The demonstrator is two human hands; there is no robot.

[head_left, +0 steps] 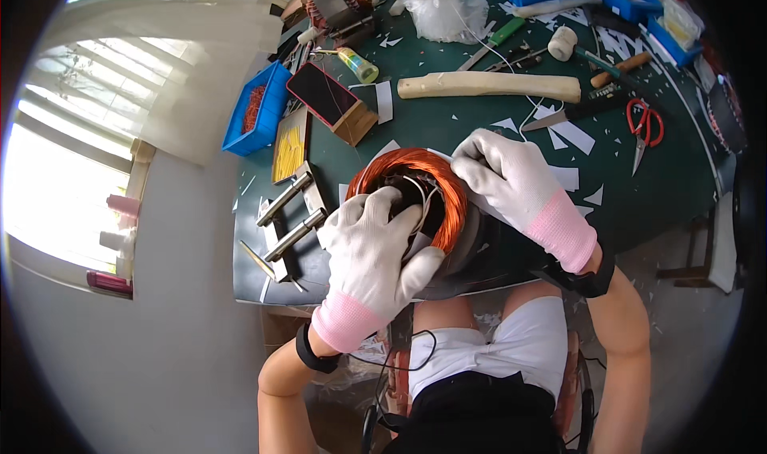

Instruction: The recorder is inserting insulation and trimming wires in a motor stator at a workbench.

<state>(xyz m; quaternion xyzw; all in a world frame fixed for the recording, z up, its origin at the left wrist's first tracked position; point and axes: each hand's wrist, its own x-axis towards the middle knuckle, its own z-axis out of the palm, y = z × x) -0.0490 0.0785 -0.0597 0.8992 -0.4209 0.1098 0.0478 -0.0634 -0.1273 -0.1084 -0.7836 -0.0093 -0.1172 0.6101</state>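
Note:
A motor stator with a thick ring of copper-wire windings sits near the table's front edge, its dark bore facing up. Pale lead wires loop inside the bore. My left hand, in a white glove with a pink cuff, lies over the near left side of the ring. Its fingers bend into the bore, and the thumb rests at the near rim. At the ring's far right edge, my right hand, gloved alike, is closed in a pinch. Whatever lies between its fingertips is hidden; a white sliver shows beside them.
Left of the stator stands a metal fixture with two rods. Behind it are a yellow-strip tray, a blue bin and a phone on a block. A wooden bar, knife and red scissors lie beyond.

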